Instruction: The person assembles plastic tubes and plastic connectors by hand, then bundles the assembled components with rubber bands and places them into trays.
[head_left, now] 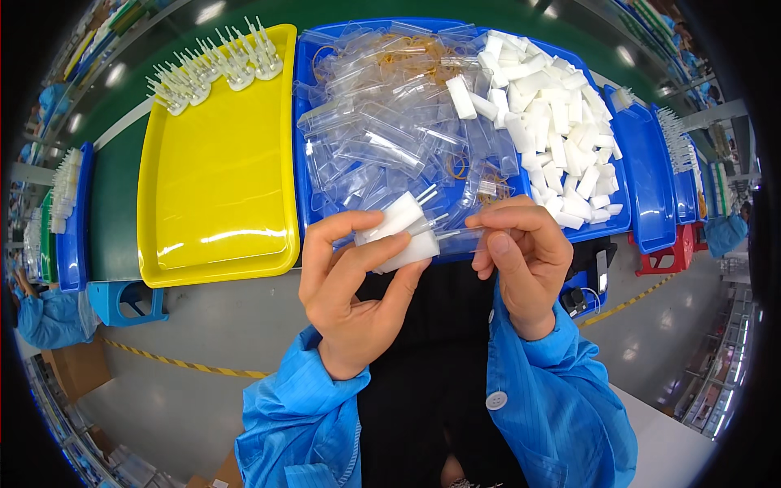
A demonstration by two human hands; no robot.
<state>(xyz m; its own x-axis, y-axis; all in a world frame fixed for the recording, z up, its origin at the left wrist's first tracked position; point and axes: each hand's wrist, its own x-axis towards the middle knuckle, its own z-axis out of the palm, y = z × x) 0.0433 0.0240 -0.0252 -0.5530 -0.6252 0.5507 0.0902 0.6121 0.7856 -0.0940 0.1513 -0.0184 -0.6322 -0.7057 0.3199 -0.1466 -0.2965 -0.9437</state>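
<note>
My left hand (pixel 358 281) is closed around two white blocks (pixel 399 218), pinched between thumb and fingers. Thin white prongs (pixel 426 194) stick out of their right side. A clear plastic piece (pixel 462 242) stretches from there to my right hand (pixel 521 256), whose thumb and fingertips are pinched on its end. Both hands are over the near edge of a blue tray (pixel 305 49). Heaped in that tray are loose clear plastic sleeves (pixel 382 138), and on its right side lies a pile of white blocks (pixel 561 122).
Left of the blue tray is a yellow tray (pixel 220 179) with several white pronged pieces (pixel 236 69) standing along its far edge. Rubber bands (pixel 407 61) lie among the sleeves. A blue stool (pixel 128 301), a red stool (pixel 663 254) and other workers in blue (pixel 53 317) appear farther out.
</note>
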